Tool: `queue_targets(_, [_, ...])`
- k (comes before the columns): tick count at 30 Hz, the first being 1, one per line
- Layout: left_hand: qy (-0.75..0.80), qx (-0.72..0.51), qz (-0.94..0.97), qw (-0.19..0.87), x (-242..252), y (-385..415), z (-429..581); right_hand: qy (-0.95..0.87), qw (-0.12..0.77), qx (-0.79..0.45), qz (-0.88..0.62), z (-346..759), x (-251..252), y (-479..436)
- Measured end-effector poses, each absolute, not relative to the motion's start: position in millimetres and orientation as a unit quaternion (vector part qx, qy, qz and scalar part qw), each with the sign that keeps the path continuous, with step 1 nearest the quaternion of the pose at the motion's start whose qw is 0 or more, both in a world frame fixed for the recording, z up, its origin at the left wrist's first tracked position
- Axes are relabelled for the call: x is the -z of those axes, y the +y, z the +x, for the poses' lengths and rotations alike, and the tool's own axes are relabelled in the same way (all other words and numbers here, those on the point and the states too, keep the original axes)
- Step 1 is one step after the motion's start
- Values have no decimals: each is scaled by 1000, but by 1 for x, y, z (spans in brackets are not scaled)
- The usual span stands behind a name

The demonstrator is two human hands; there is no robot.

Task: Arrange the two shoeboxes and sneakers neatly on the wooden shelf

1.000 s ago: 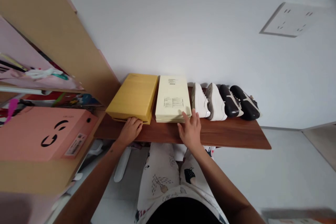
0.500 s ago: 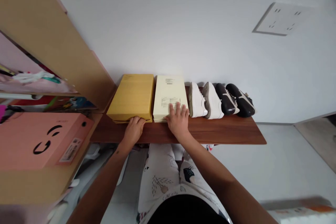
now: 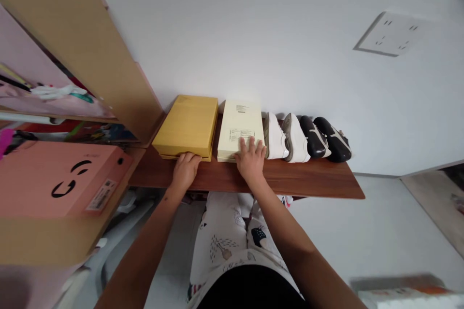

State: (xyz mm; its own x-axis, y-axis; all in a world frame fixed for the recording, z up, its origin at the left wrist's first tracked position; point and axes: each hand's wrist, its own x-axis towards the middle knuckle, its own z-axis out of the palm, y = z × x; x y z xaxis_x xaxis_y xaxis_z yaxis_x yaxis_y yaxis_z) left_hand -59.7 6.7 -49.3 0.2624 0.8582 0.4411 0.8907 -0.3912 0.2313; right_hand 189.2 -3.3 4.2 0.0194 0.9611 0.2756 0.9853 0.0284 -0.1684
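Inspecting the shelf (image 3: 308, 181), we find the left hand (image 3: 185, 170) with fingers curled at its yellow box's (image 3: 189, 123) front edge, grip indeterminable, and the right hand's (image 3: 251, 161) fingers spread loosely on its cream box (image 3: 239, 118). A rightward push could, we judge, jostle the adjacent white shoes (image 3: 298, 144).

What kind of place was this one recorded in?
Probably a room in a home: a dark reddish-brown wooden shelf bearing white sneakers and a yellow cardboard box, beside a white rectangular wall socket panel.
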Motion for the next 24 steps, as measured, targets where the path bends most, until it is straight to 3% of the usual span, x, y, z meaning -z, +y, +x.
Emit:
queue_targets(5, [-557, 258, -789, 17, 48, 15, -60, -702, 163, 60, -691, 193, 2, -2])
queue_targets(13, [-643, 395, -656, 19, 75, -18, -30, -704, 187, 73, -681, 192, 12, -1])
queue_targets(17, [-631, 335, -698, -38, 78, -40, -16, -706, 207, 76, -673, 194, 15, -2])
queue_targets(24, [-641, 277, -715, -27, 69, -41, -9, -711, 216, 46, -667, 194, 15, -1])
